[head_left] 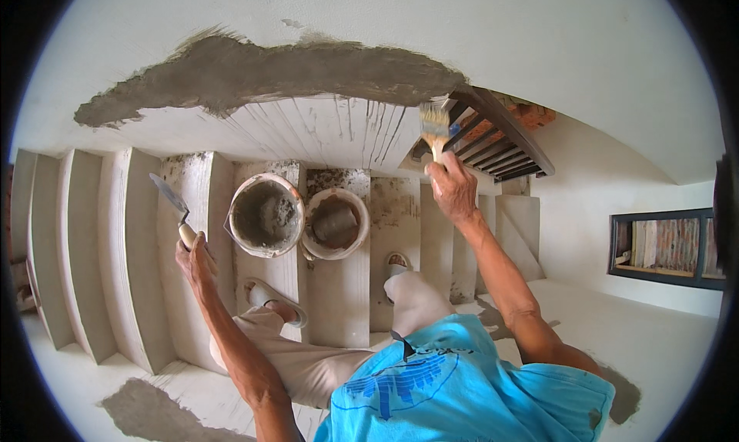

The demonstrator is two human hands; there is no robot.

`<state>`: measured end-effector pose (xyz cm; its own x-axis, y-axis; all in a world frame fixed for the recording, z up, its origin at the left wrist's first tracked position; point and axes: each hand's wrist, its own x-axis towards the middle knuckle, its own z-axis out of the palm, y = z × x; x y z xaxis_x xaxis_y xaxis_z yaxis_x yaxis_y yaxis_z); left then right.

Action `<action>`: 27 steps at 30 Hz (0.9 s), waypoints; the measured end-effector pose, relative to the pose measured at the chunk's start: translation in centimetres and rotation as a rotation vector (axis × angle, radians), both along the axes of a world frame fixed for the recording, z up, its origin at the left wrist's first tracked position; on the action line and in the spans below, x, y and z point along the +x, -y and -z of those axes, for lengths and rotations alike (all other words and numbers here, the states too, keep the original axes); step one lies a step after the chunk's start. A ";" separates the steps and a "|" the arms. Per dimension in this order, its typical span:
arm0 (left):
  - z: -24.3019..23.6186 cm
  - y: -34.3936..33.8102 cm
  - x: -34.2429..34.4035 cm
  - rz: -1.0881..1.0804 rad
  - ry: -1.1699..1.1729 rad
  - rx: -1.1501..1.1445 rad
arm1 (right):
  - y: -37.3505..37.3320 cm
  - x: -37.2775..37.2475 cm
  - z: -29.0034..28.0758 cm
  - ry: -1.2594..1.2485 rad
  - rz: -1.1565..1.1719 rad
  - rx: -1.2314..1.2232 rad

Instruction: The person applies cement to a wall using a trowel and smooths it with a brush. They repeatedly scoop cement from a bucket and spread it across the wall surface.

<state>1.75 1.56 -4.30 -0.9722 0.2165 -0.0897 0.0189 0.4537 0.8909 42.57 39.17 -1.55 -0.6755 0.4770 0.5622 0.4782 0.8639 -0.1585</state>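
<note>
My left hand (196,259) is closed round the wooden handle of a pointing trowel (171,193), its blade tilted up over the steps. In my raised right hand (453,186) is a wide paintbrush (435,123), gripped by its handle. The bristles reach the lower right end of a band of wet grey mortar (308,68) on the white wall; whether they touch it I cannot tell. Between my hands, a bucket of grey mortar (267,215) stands beside a second bucket (336,224), which has a dark, partly hidden content.
I stand with sandalled feet on grey stairs (192,303). A dark slatted railing (493,138) is right of the brush, with bare brick (531,116) behind it. A dark-framed window (666,246) is at the far right. Another mortar patch (158,411) lies at lower left. Grey drips run down the wall.
</note>
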 end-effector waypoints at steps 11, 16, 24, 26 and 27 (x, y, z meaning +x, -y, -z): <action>-2.6 -0.9 1.6 -0.030 0.067 -0.023 | -0.7 -1.2 -2.0 -0.051 -0.014 0.148; -3.1 -0.7 1.9 -0.079 0.070 -0.020 | 1.9 -2.3 -2.8 -0.095 -0.175 0.064; -2.4 -0.5 1.5 -0.038 0.104 -0.052 | 1.6 -8.1 -6.6 -0.732 -0.304 -0.664; -2.9 -0.7 1.8 -0.065 0.113 -0.047 | 1.2 -7.2 -6.2 -0.789 -0.256 -0.648; -3.1 -0.7 1.9 -0.081 0.120 -0.045 | 1.1 -6.2 -5.8 -0.807 -0.194 -0.645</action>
<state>3.64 2.22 -1.21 -0.9681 0.1308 -0.2136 -0.1246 0.4886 0.8636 36.38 38.06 4.25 -0.3106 0.7702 0.5570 -0.1115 0.5524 -0.8261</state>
